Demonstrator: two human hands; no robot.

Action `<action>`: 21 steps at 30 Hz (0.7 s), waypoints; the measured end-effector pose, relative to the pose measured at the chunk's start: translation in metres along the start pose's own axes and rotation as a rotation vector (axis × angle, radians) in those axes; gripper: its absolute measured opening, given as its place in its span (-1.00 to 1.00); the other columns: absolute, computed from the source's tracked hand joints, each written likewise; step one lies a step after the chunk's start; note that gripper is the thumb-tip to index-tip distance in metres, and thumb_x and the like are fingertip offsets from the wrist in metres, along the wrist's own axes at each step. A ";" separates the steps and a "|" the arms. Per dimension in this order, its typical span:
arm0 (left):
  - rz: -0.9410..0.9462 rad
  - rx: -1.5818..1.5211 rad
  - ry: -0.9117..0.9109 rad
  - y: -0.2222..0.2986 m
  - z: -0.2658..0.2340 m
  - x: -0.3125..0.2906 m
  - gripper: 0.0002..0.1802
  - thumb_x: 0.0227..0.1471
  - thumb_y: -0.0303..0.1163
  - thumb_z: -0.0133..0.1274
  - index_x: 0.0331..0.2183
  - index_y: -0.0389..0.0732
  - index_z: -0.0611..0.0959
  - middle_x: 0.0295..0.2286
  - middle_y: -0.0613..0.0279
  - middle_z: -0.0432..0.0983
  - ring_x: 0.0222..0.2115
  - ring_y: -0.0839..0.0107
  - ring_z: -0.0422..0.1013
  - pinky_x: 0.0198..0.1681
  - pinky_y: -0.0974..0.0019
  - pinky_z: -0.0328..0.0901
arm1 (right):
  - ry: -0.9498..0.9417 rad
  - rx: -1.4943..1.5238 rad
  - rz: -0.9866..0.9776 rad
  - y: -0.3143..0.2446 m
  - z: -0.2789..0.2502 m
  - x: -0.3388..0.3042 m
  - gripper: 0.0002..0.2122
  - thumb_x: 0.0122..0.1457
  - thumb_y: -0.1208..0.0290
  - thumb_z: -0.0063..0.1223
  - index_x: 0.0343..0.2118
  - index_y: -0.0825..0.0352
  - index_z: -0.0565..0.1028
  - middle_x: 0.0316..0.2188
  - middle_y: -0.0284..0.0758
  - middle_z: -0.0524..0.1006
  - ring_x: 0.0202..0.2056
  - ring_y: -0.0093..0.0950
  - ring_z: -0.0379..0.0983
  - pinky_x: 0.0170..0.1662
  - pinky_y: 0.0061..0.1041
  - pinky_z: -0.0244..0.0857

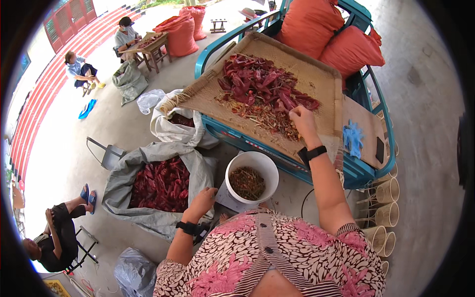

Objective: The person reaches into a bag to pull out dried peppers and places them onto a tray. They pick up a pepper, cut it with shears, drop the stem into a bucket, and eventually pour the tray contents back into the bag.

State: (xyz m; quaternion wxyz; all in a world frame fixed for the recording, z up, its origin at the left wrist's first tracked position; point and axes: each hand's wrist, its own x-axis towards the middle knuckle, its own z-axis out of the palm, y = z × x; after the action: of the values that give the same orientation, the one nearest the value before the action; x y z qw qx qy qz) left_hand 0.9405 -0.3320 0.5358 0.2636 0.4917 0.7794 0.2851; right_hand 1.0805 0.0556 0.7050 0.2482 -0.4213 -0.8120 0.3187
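Note:
A heap of dried red chili peppers (255,81) lies on a shallow woven tray (321,79), with loose stems and bits (267,119) along its near side. My right hand (303,121) reaches over the heap's near right edge, its fingers pinched on a dried red chili pepper (287,102). Lower left, my left hand (202,202) is closed between an open grey sack (121,198) full of red chili peppers (161,185) and a white bucket (272,171). Whatever its curled fingers hold, if anything, is hidden. Brownish stems and scraps (247,183) lie inside the bucket.
The tray rests on a blue cargo vehicle (237,141) carrying stuffed red sacks (311,27). Blue gloves (352,138) and a dark phone-like object (380,149) lie right. A white sack (166,131), a dustpan (113,156) and several seated people are left; basket-like containers (387,214) stand right.

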 end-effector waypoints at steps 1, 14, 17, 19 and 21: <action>0.042 -0.005 0.029 0.004 -0.002 0.004 -0.68 -0.04 -0.43 -0.02 -0.17 -0.23 0.52 -0.33 -0.11 0.43 -0.26 -0.06 0.36 -0.18 0.09 0.28 | 0.001 -0.002 0.000 0.001 -0.001 -0.001 -0.81 0.05 0.30 0.00 -0.37 0.32 0.50 -0.49 -0.27 0.54 -0.45 -0.37 0.49 -0.34 -0.39 0.30; 0.145 0.009 -0.113 0.046 0.004 0.025 -0.68 -0.03 -0.41 -0.03 -0.16 -0.19 0.52 -0.31 -0.02 0.47 -0.24 0.02 0.39 -0.19 0.10 0.29 | 0.087 0.086 -0.154 -0.023 0.021 -0.055 -0.83 0.09 0.34 0.02 -0.38 0.36 0.48 -0.59 -0.32 0.51 -0.58 -0.55 0.45 -0.47 -0.53 0.30; 0.152 0.010 -0.119 0.031 0.017 0.023 -0.68 -0.05 -0.42 -0.04 -0.17 -0.19 0.53 -0.32 -0.03 0.47 -0.25 0.02 0.40 -0.18 0.10 0.29 | -0.057 0.123 -0.112 -0.017 0.018 -0.068 -0.83 0.08 0.33 0.01 -0.39 0.34 0.49 -0.59 -0.31 0.52 -0.55 -0.52 0.47 -0.44 -0.52 0.29; 0.162 0.007 -0.109 0.025 0.021 0.017 -0.69 -0.05 -0.43 -0.04 -0.18 -0.19 0.53 -0.31 -0.03 0.47 -0.25 0.02 0.40 -0.18 0.10 0.29 | -0.180 0.090 -0.107 -0.021 0.012 -0.090 -0.83 0.08 0.33 0.01 -0.39 0.34 0.49 -0.60 -0.30 0.51 -0.55 -0.52 0.46 -0.45 -0.53 0.28; 0.104 0.033 -0.116 0.025 0.017 0.006 -0.70 -0.06 -0.42 -0.04 -0.19 -0.19 0.54 -0.32 -0.05 0.48 -0.27 0.01 0.41 -0.20 0.08 0.30 | -0.369 0.058 -0.095 -0.025 0.009 -0.111 -0.83 0.07 0.33 0.03 -0.39 0.34 0.48 -0.57 -0.28 0.52 -0.52 -0.46 0.48 -0.43 -0.50 0.29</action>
State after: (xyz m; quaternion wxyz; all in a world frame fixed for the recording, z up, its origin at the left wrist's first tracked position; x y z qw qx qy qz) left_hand 0.9653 -0.3151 0.5406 0.2851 0.5515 0.7408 0.2565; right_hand 1.1193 -0.0522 0.7017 0.1219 -0.3097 -0.8532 0.4017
